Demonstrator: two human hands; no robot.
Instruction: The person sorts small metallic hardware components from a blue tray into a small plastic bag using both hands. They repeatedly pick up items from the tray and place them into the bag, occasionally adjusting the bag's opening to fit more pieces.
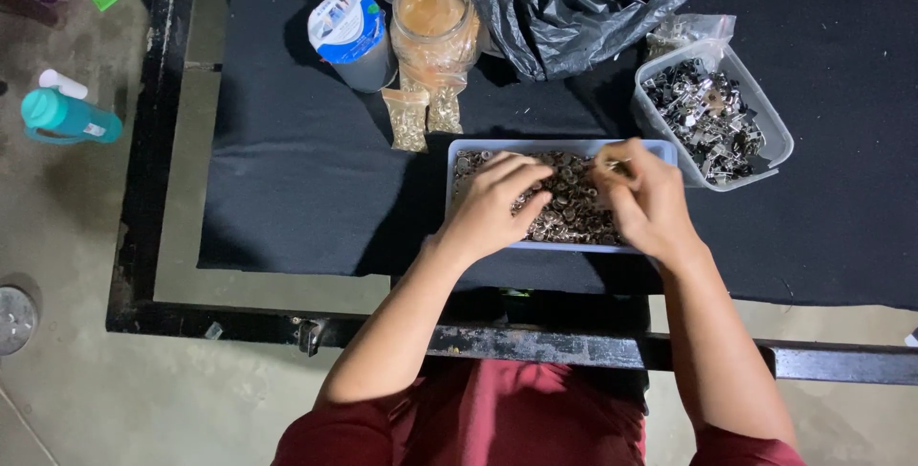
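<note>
A shallow pale tray [464,155] of small metal rings [574,200] sits on the black cloth [306,160]. The left hand [492,206] lies over the rings, fingers loosely curled, grip hidden. The right hand [645,200] pinches something small at the tray's right end. The rings look light, hard and slippery, best pinched by the rim. Right of the tray stands a tub [765,108] of metal clips.

Small assembly workshop. A black cloth [316,189] covers a scuffed metal-framed table [143,237] on bare concrete; trays of metal rings [564,203] and clips [708,117] at twelve o'clock.
</note>
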